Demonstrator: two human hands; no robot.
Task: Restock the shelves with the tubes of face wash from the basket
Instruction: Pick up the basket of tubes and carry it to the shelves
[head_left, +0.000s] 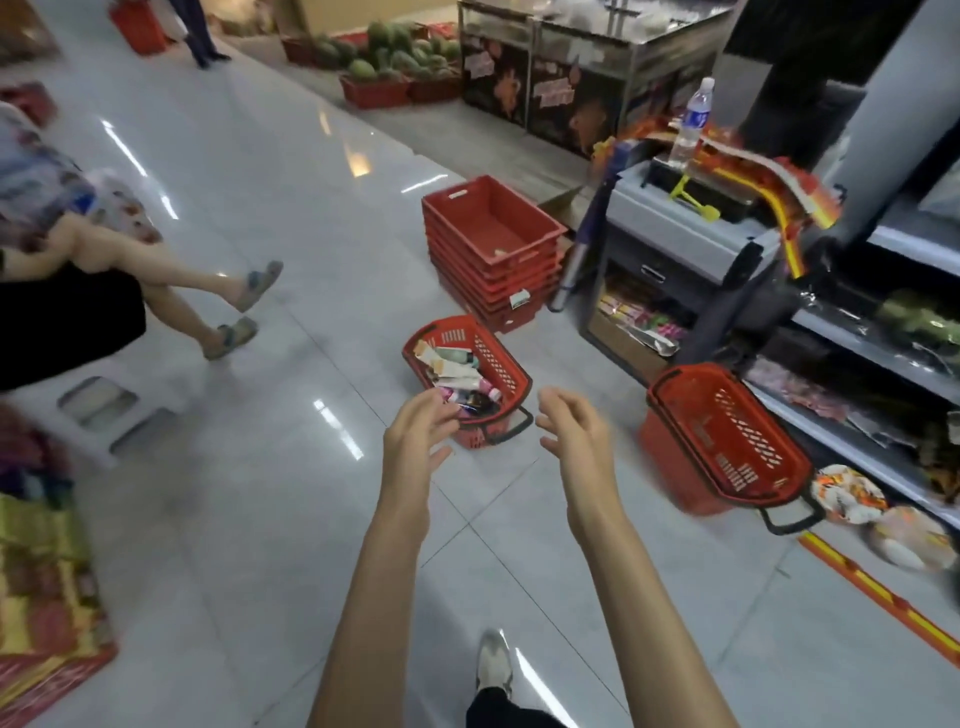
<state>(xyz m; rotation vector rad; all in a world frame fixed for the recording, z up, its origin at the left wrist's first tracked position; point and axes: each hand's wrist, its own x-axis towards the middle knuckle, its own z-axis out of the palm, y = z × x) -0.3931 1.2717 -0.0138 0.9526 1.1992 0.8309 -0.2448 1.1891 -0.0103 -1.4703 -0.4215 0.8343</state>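
At centre frame, the left grip (420, 434) hangs with fingers loosely curled and nothing in it, its fingertips overlapping the near end of the red basket (508, 364) in the picture. Just right of it, the right grip (571, 431) is likewise slack and empty. Tubes of face wash (457, 370) lie heaped inside that basket on the tiled floor (260, 218). A second red basket (727, 415) sits tilted at right, beside the shelves (883, 361). Stacked red crates (493, 249) stand above centre.
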